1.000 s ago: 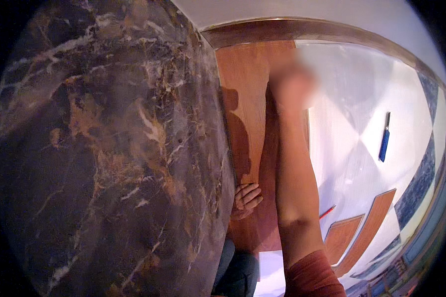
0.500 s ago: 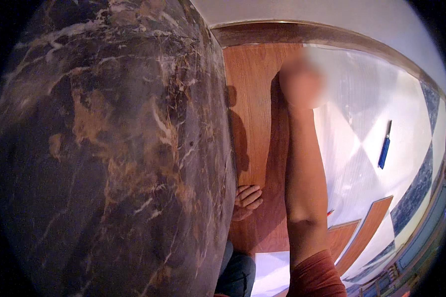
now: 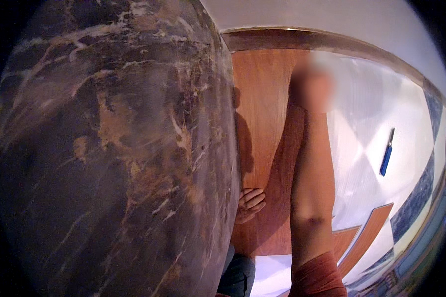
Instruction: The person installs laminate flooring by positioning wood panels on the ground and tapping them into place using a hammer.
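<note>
Head view: marbled panel (image 3: 124, 148) partly blocks the left hand (image 3: 251, 204), unclenched on brown boards (image 3: 265, 109) edged by pale floor (image 3: 406, 114). I can't tell what the blurred right hand (image 3: 317, 89) grips.

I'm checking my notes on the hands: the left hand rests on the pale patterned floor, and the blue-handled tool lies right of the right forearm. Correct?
Not quite: the head view shows that the left hand rests on the brown wood-look flooring. The blue-handled tool does lie right of the right forearm.
</note>
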`<state>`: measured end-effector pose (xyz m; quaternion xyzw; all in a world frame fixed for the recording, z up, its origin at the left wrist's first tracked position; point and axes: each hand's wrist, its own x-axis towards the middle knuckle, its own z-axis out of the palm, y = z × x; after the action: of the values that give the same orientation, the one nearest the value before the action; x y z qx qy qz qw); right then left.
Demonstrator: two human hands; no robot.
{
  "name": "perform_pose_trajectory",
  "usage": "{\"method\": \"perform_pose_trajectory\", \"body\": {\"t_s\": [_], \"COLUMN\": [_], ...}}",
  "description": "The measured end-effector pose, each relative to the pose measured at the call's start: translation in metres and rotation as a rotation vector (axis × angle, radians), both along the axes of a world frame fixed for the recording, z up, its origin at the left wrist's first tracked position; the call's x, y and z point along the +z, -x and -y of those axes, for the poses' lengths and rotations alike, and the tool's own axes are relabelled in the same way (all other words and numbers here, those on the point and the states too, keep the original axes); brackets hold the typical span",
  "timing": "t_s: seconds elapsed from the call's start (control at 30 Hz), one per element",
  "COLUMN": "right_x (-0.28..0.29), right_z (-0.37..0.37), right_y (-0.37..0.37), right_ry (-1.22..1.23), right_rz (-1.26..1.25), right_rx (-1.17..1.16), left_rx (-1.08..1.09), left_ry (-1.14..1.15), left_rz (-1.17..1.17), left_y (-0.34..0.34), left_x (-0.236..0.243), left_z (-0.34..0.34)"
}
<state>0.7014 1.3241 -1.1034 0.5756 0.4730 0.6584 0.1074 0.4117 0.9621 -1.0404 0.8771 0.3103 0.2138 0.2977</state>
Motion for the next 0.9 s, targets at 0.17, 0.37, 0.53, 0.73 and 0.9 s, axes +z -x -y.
{"method": "perform_pose_trajectory", "body": {"t_s": [0.17,0.37,0.53,0.73,0.9], "right_x": [-0.041,-0.049,0.009,0.074,0.076], "right_z": [0.006,0.008,0.009,0.019,0.032], "right_y": [-0.031,-0.035,-0.005,0.037,0.056], "right_ry": [0.111,0.117,0.053,0.199,0.312], "right_rz": [-0.227,-0.215,-0.2,-1.559,-1.422], "right_rx": [0.18,0.226,0.177,0.088,0.121], "left_rx": [0.017,0.038,0.045,0.036,0.031], "left_ry": [0.009,0.006,0.011,0.008,-0.015], "left_rz": [-0.007,-0.01,-0.019,-0.035,-0.071], "left_y": [-0.002,-0.005,-0.007,-0.008,-0.007], "left_x": [0.002,0.006,0.006,0.007,0.008], "left_z": [0.001,0.002,0.002,0.001,-0.006]}}
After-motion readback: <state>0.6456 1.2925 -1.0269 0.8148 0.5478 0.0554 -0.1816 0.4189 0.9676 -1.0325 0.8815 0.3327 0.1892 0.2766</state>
